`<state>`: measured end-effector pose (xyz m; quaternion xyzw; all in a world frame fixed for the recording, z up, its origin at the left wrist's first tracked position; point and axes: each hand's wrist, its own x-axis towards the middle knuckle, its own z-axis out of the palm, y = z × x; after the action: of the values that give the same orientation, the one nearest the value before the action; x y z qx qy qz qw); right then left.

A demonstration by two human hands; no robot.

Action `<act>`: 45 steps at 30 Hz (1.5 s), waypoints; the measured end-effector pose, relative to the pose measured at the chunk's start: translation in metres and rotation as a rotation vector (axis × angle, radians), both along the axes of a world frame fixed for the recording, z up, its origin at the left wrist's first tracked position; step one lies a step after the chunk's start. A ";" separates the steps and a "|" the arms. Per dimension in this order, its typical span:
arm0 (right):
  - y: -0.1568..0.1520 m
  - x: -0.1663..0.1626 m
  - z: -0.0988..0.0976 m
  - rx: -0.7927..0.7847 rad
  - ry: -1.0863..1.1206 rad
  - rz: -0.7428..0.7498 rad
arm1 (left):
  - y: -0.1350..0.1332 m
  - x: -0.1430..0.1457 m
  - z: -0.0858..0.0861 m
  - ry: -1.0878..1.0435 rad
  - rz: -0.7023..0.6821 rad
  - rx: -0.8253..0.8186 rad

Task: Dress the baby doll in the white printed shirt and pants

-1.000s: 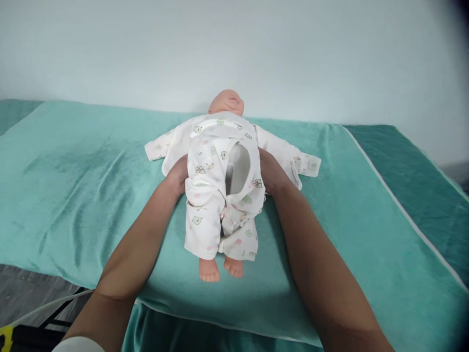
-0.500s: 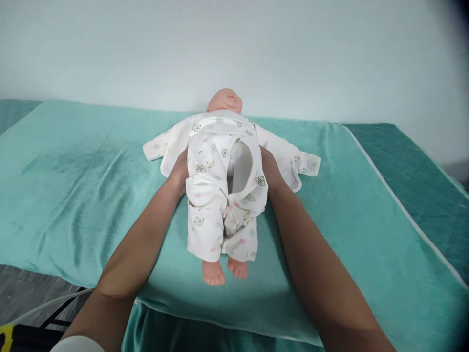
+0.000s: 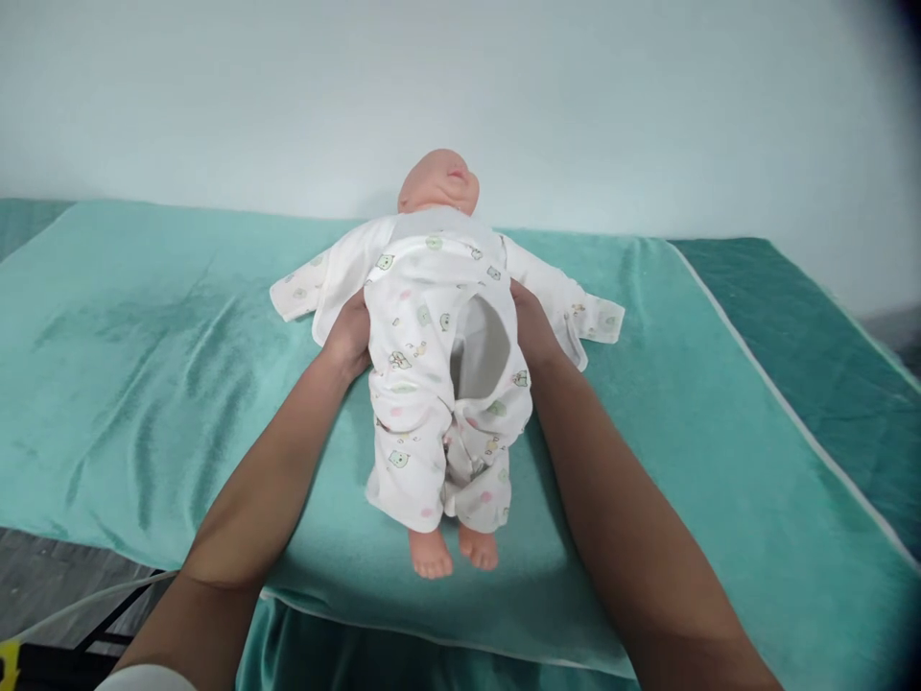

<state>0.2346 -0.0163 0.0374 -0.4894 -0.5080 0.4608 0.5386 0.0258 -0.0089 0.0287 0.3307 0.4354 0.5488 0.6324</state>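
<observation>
1. Doll [image 3: 453,259], in printed white clothes, is positioned on its back at abt the middle of the green-covered bench [image 3: 720,461]; whether its back is lifted or resting can't be told.
2. Doll is held betw. both hands, approx. at waist/hip level: L hand [image 3: 352,336] is placed at one side, R hand [image 3: 529,321] at the other.
3. Fingers of L hand are mostly hidden behind/under the clothes; whether they're spread or pressed together can't be told.
4. Same for R hand: fingers are covered by doll & fabric, so their state can't be told.
5. Head [image 3: 438,182] is set at the far edge, near the pale wall [image 3: 648,115], & turned to the R of the view; feet [image 3: 430,555] are pointed twd the person, below the trouser cuffs.
6. Trousers [image 3: 410,413] are pulled up high over the trunk, w/ an oval opening [image 3: 484,350] seen at the crotch.
7. Sleeves [image 3: 565,288] of the white top are spread outward on both sides.
8. Darker green cloth [image 3: 798,326] is seen at far R, past a white edge line.
9. At lower L, grey floor [image 3: 50,561], a pale cable [image 3: 93,597] & a black-and-yellow item [image 3: 58,664] are partly shown.
</observation>
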 end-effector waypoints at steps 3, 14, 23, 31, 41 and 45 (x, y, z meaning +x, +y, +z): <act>0.002 0.001 -0.002 -0.006 -0.024 -0.030 | 0.004 0.000 -0.001 -0.061 -0.046 0.015; 0.005 0.002 -0.010 0.030 -0.068 -0.064 | 0.001 0.002 0.007 -0.100 -0.074 -0.040; 0.005 0.004 -0.012 0.091 -0.130 -0.053 | 0.002 0.000 0.000 -0.053 -0.033 -0.012; 0.011 0.008 -0.021 0.136 -0.296 -0.136 | 0.001 0.000 -0.001 -0.021 0.001 0.019; 0.014 0.008 -0.027 0.053 -0.222 -0.206 | -0.005 -0.002 0.002 -0.010 0.026 -0.002; 0.012 0.007 -0.026 0.028 -0.114 -0.223 | -0.002 -0.006 -0.001 -0.090 -0.043 -0.005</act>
<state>0.2415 -0.0042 0.0119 -0.5606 -0.4867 0.3624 0.5635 0.0202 -0.0108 0.0279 0.3134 0.4007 0.5481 0.6639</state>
